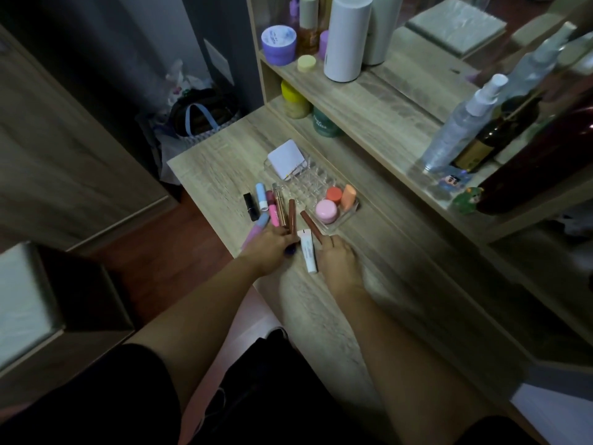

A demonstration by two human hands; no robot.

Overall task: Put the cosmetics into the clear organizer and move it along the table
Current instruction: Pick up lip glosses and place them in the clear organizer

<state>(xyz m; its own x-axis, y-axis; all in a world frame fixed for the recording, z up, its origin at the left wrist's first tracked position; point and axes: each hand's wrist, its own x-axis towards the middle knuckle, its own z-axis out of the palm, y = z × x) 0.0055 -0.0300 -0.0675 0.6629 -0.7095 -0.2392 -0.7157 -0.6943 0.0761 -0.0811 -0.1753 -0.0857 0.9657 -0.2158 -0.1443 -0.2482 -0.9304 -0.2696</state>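
The clear organizer (308,184) stands on the wooden table. It holds a white compact (285,159), an orange jar (333,194), a pink jar (326,211) and a peach sponge (348,196). Left of it lie several cosmetics: a black lipstick (251,206), a blue-white tube (262,196), a pink stick (273,213), a brown tube (291,216) and a lilac tube (253,234). My left hand (268,248) rests on these, fingers over a dark item (290,250). My right hand (337,261) touches the end of another brown tube (310,224). A white tube (308,255) lies between my hands.
A raised shelf (369,101) behind the organizer carries jars, a white cylinder (346,36), a spray bottle (462,123) and a dark bottle (491,136). The table's left edge (205,220) drops to the floor, where a bag (199,117) sits.
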